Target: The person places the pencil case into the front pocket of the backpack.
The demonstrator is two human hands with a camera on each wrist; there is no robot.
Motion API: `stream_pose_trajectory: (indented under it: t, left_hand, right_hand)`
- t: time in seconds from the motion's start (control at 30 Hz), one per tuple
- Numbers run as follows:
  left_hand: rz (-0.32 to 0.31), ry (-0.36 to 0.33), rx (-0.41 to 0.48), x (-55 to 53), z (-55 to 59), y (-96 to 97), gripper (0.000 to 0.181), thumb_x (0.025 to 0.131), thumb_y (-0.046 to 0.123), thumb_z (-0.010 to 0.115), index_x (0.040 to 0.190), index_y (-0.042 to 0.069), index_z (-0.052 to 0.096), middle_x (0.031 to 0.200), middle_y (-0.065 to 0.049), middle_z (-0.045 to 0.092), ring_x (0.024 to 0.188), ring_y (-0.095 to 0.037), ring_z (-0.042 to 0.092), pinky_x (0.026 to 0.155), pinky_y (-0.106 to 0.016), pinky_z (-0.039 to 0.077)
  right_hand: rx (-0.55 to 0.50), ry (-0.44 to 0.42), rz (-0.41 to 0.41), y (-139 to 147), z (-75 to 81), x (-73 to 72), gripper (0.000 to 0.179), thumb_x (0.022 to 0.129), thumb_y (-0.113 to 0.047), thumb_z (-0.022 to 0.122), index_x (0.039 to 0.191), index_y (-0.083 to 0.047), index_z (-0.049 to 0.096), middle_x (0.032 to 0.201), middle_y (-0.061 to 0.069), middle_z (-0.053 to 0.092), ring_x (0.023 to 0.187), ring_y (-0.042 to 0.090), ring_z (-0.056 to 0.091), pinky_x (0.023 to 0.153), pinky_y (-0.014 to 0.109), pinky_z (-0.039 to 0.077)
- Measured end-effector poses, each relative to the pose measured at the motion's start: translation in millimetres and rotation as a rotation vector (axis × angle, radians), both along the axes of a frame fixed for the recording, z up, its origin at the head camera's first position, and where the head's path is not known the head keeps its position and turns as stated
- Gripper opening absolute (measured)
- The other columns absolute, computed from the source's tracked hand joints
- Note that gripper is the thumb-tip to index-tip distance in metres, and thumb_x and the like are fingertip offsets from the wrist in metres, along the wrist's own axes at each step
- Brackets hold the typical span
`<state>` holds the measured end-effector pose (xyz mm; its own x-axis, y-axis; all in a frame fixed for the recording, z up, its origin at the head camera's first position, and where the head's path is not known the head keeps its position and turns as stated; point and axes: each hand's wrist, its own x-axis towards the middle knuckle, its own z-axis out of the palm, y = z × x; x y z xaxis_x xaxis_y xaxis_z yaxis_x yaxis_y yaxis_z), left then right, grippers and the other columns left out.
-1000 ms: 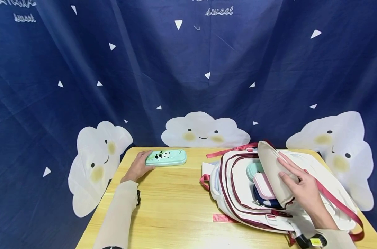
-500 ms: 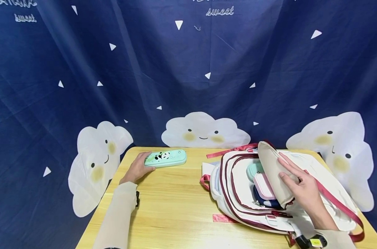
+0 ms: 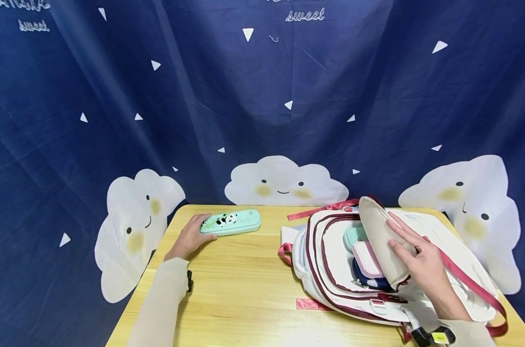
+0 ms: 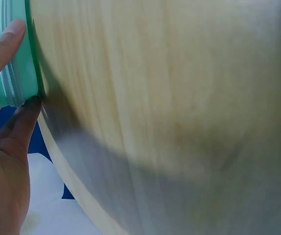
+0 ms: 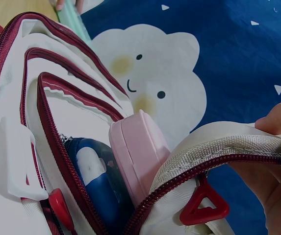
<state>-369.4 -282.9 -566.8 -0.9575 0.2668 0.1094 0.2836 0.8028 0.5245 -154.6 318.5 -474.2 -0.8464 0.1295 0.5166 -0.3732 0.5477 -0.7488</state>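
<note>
A mint-green pencil case (image 3: 232, 222) with a panda print lies near the far left part of the table. My left hand (image 3: 192, 237) grips its left end, thumb along the near side. In the left wrist view its fingertips press against the case's side (image 4: 25, 54). On the right lies a white backpack (image 3: 307, 260) with dark red zips, its front pocket unzipped. My right hand (image 3: 423, 262) holds the cream pocket flap (image 3: 379, 241) away to the right. Inside sit a pink case (image 3: 367, 259), a mint-green case (image 3: 353, 237) and a dark blue pouch (image 5: 101, 191).
Red straps (image 3: 472, 284) trail around the backpack. A white, flat object (image 3: 288, 233) shows partly from under its left side. The wooden table (image 3: 236, 289) meets a dark blue curtain (image 3: 262, 96) with white clouds behind.
My left hand has drawn very slightly toward me with the pencil case, whose left end has turned a little nearer. My right hand and the backpack keep still.
</note>
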Motion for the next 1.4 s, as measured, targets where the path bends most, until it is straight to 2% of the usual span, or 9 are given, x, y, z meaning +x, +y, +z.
stream_pose_trajectory:
  t: [0.47,0.9,1.4]
  left_hand:
    - [-0.033,0.06,0.012,9.0,8.2,7.6,0.086,0.089,0.034,0.093,0.16,0.008,0.053,0.159,-0.021,0.052,0.148,-0.043,0.05,0.125,-0.064,0.039]
    - [-0.057,0.065,-0.037,18.7,17.3,14.9,0.087,0.089,0.042,0.09,0.163,0.015,0.053,0.161,-0.02,0.052,0.148,-0.046,0.051,0.123,-0.066,0.041]
    - [-0.083,0.138,-0.044,37.2,30.9,43.5,0.084,0.089,0.044,0.09,0.161,0.017,0.056,0.157,-0.02,0.056,0.142,-0.044,0.058,0.119,-0.066,0.046]
  right_hand:
    - [-0.007,-0.013,0.003,0,0.7,0.4,0.047,0.099,0.005,0.074,0.146,-0.001,0.068,0.157,-0.019,0.059,0.144,-0.016,0.048,0.11,0.001,0.037]
    - [0.011,-0.031,-0.003,0,1.0,0.3,0.048,0.1,0.002,0.074,0.147,-0.004,0.068,0.156,-0.025,0.057,0.145,-0.017,0.046,0.111,0.0,0.036]
    - [0.013,-0.031,0.0,0,1.4,0.6,0.048,0.1,0.001,0.074,0.147,-0.005,0.068,0.156,-0.026,0.056,0.145,-0.017,0.045,0.11,-0.001,0.036]
